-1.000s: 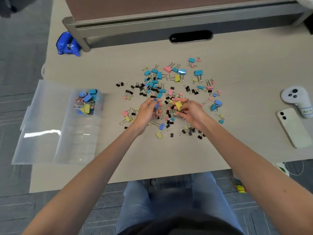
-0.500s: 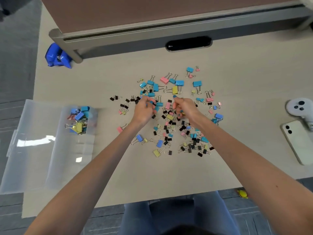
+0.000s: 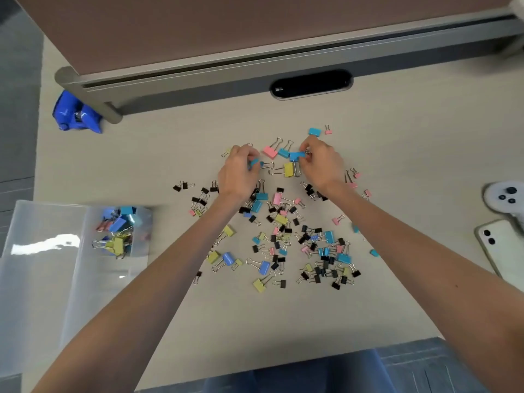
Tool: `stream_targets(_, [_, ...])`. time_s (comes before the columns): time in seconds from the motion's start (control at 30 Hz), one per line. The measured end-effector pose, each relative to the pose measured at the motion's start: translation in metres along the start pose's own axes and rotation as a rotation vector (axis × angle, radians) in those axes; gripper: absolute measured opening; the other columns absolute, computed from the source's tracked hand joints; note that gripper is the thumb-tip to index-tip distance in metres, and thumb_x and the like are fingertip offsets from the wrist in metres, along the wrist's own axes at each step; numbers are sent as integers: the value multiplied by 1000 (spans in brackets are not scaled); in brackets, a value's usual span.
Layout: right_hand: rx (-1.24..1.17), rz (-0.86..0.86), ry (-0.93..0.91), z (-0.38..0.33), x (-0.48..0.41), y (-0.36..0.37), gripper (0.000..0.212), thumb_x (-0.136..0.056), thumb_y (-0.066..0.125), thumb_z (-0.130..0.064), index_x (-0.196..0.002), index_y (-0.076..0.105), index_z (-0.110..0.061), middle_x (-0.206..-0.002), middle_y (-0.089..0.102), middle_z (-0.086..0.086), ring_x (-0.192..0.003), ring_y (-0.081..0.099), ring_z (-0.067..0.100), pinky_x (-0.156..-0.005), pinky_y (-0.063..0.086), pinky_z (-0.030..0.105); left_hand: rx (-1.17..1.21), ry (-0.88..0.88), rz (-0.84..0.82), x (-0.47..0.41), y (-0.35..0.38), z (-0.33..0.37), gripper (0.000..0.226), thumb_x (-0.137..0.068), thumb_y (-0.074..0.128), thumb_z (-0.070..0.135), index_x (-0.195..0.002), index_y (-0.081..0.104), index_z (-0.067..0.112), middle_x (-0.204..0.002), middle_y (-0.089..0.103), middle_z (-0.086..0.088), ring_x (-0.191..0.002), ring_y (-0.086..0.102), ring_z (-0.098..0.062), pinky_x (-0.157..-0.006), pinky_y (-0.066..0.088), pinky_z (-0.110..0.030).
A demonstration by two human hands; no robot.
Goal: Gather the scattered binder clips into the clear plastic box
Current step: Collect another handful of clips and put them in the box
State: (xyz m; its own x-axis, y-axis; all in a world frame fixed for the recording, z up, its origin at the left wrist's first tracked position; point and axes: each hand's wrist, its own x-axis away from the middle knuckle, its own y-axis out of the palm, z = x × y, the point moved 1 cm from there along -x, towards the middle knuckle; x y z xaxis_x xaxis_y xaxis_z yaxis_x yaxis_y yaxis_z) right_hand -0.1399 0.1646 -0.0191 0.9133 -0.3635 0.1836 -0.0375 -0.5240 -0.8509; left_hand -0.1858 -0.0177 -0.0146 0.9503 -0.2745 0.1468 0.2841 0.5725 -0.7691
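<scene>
The bench [image 3: 170, 154] has a matt, pale wood-grain surface. The binder clips [image 3: 289, 168] have smooth coloured bodies and shiny metal-looking wire handles. The clear plastic box [image 3: 42, 279] is translucent and glossy, with a bright glare patch. The partition panel [image 3: 226, 29] looks matt and cloth-like; its frame [image 3: 255, 72] looks like smooth grey metal.

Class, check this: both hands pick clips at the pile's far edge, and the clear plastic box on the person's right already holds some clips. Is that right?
No. The head view shows the clear plastic box on the person's left, not right. The rest stands: left hand and right hand pick at the pile's far edge, and the box holds binder clips.
</scene>
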Motion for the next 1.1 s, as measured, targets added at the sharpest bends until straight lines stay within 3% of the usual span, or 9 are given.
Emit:
stream_targets(0.17, [49, 15, 23, 15, -2, -7, 21, -94, 52, -26, -109, 54, -12, -101, 64, 5, -77, 55, 21, -60, 32, 26, -191, 67, -18, -26, 18, 22, 31, -89, 62, 27, -118, 55, 18, -120, 48, 0, -83, 53, -14, -65, 37, -27])
stream_targets(0.43, [296, -70, -59, 0, -16, 8, 46, -92, 50, -49, -116, 44, -11, -104, 61, 8, -79, 60, 27, -58, 38, 31, -367, 42, -98, -48, 30, 31, 31, -91, 59, 25, -118, 53, 12, -119, 48, -8, -89, 58, -23, -63, 38, -30])
stream_targets(0.6, [381, -96, -58, -9, -23, 17, 43, -96, 44, -42, -119, 40, -6, -110, 58, 12, -87, 62, 29, -57, 36, 33, -172, -86, -158, -56, 16, 19, 31, -88, 59, 28, -117, 61, 15, -118, 53, -6, -95, 60, -23, -75, 49, -32])
stream_targets(0.7, [347, -88, -45, -8, -23, 17, 38, -96, 42, -39, -116, 42, -6, -108, 57, 11, -84, 60, 28, -57, 36, 33, 123, -202, -257, -56, 5, 8, 24, -83, 66, 26, -104, 69, 14, -100, 64, 0, -91, 59, -15, -81, 47, -28])
stream_targets(0.8, [153, -29, -17, -8, -21, 15, 32, -93, 45, -38, -106, 49, -10, -101, 57, 7, -75, 57, 24, -58, 42, 31, 355, -303, -347, -49, -8, 2, 14, -87, 60, 23, -89, 67, 11, -83, 61, 3, -77, 54, -9, -71, 44, -24])
stream_targets(0.87, [-59, -16, 56, -7, -19, 13, 26, -91, 48, -36, -103, 55, -14, -101, 60, 2, -81, 58, 20, -65, 45, 31, 532, -357, -452, -42, -18, -2, 15, -90, 52, 20, -81, 62, 11, -79, 57, 1, -72, 51, -11, -61, 41, -23])
stream_targets(0.97, [-468, -95, 237, -8, -17, 12, 24, -92, 50, -30, -104, 63, -14, -98, 63, -2, -85, 56, 12, -65, 39, 24, 780, -394, -541, -36, -29, -9, 17, -87, 41, 15, -79, 55, 11, -78, 55, -2, -69, 52, -12, -55, 37, -23])
stream_targets(1.03, [-837, -191, 397, -12, -14, 8, 32, -91, 50, -27, -108, 66, -6, -89, 60, 1, -65, 47, 10, -57, 30, 22, 882, -432, -529, -33, -34, -12, 15, -88, 42, 14, -76, 51, 12, -75, 54, -3, -67, 52, -13, -53, 34, -25])
stream_targets(1.1, [-1064, -287, 461, -12, -9, 3, 39, -87, 48, -28, -107, 68, -2, -78, 56, 1, -51, 35, 10, -52, 27, 24, 840, -434, -516, -30, -36, -12, 26, -92, 47, 23, -67, 47, 15, -69, 53, -3, -61, 52, -12, -51, 35, -24])
